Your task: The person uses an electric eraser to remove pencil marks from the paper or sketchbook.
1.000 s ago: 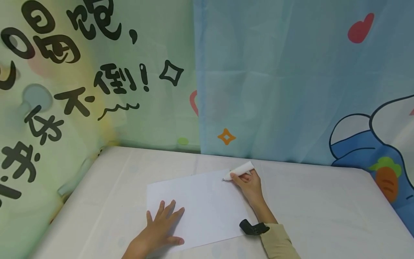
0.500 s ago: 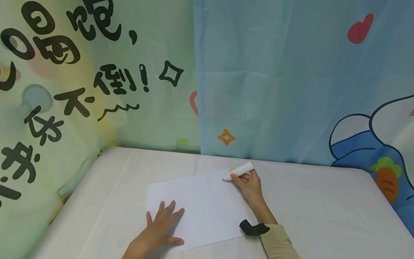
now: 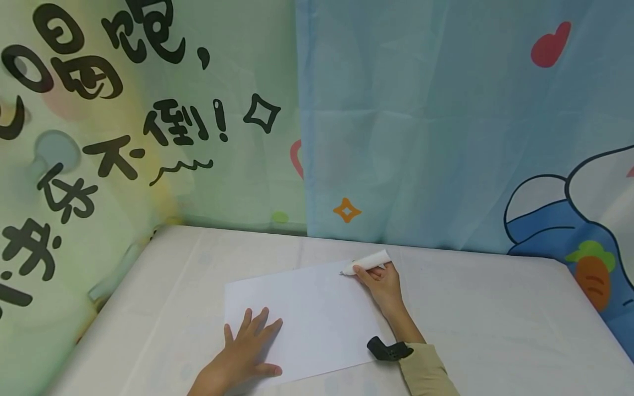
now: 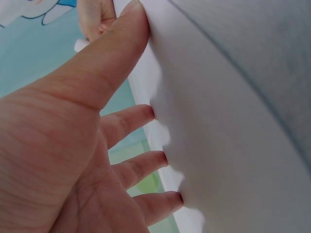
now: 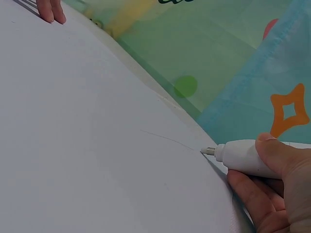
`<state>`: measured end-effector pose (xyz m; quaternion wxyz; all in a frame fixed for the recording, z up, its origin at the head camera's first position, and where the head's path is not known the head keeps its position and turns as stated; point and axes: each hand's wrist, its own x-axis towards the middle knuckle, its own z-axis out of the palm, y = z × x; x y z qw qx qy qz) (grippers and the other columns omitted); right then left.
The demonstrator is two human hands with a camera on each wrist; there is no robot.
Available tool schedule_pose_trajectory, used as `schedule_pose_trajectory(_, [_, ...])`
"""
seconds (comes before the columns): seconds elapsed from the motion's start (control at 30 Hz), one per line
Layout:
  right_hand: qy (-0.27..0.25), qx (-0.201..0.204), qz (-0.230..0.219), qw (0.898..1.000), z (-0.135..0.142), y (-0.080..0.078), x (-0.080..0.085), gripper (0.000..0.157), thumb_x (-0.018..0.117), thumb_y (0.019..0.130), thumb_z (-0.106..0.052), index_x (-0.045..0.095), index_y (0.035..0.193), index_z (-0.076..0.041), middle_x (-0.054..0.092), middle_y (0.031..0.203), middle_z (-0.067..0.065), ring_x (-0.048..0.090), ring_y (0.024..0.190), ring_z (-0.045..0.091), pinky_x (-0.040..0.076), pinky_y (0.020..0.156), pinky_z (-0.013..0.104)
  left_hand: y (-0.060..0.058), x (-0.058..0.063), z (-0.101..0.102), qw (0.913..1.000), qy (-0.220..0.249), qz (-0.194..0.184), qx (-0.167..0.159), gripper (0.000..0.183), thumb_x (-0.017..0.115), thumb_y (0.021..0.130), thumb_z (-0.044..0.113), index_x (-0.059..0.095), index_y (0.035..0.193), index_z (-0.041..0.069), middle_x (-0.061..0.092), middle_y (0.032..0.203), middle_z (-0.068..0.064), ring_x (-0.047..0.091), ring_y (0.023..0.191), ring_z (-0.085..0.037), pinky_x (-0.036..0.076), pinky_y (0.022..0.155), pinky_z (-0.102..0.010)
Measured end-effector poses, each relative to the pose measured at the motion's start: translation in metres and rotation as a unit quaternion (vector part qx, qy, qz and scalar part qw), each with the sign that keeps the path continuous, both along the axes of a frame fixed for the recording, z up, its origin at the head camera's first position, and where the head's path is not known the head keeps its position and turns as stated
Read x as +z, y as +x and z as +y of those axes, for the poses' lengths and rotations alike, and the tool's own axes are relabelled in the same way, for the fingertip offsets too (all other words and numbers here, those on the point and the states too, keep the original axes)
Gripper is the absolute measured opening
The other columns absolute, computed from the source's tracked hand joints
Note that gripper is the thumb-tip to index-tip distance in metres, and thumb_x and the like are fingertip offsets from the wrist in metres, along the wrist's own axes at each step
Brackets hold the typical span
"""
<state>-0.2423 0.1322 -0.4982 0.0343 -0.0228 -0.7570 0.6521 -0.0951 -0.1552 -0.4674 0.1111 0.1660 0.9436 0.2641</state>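
A white sheet of paper (image 3: 312, 324) lies on the table. My left hand (image 3: 242, 346) rests on its lower left part, fingers spread and fingertips pressed on the sheet; in the left wrist view the thumb (image 4: 112, 53) also touches it. My right hand (image 3: 383, 286) pinches a white correction pen (image 5: 243, 155) between thumb and fingers at the paper's upper right corner. The pen's metal tip points left, right at the sheet, its body slanting low. A thin faint line (image 5: 165, 137) runs over the paper to the tip in the right wrist view.
A white cloth covers the table (image 3: 495, 319). Behind it hang a blue printed curtain (image 3: 421, 137) and a green one (image 3: 238, 192) with black lettering. A black band (image 3: 388, 349) sits at my right wrist, by a beige sleeve (image 3: 428, 368).
The rear end of the correction pen has dipped very slightly. Both hands and the paper stay where they were.
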Motion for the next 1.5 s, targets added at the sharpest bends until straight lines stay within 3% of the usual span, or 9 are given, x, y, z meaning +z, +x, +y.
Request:
schedule_pose_trajectory(0.43, [0.000, 0.003, 0.010, 1.000, 0.0009, -0.0002, -0.0011, 0.048, 0.072, 0.088, -0.004, 0.043, 0.123, 0.009, 0.065, 0.111, 0.031, 0.063, 0.078, -0.007, 0.050, 0.072, 0.011, 0.0003, 0.0007, 0.0008, 1.0000, -0.001, 0.000, 0.003, 0.086, 0.078, 0.077, 0.040, 0.040, 0.145, 0.003, 0.026, 0.153, -0.031, 0.012, 0.137, -0.063, 0.008, 0.089, -0.087])
schedule_pose_trajectory(1.17, [-0.021, 0.006, 0.024, 0.999, -0.0002, 0.0003, -0.0023, 0.050, 0.072, 0.086, 0.000, 0.043, 0.126, 0.009, 0.065, 0.109, 0.032, 0.067, 0.081, 0.001, 0.051, 0.072, 0.013, 0.0010, 0.0026, 0.0009, 0.9999, 0.010, -0.011, 0.005, 0.085, 0.078, 0.077, 0.039, 0.041, 0.145, 0.003, 0.026, 0.153, -0.032, 0.010, 0.137, -0.063, 0.006, 0.090, -0.087])
schedule_pose_trajectory(1.5, [-0.031, 0.016, 0.042, 0.998, -0.0002, -0.0002, -0.0025, 0.047, 0.071, 0.085, 0.005, 0.046, 0.124, 0.009, 0.065, 0.110, 0.028, 0.064, 0.082, -0.002, 0.051, 0.075, 0.014, 0.0018, 0.0021, 0.0011, 0.9999, 0.008, -0.008, 0.003, 0.085, 0.077, 0.078, 0.040, 0.040, 0.145, 0.003, 0.025, 0.153, -0.031, 0.011, 0.137, -0.063, 0.006, 0.091, -0.086])
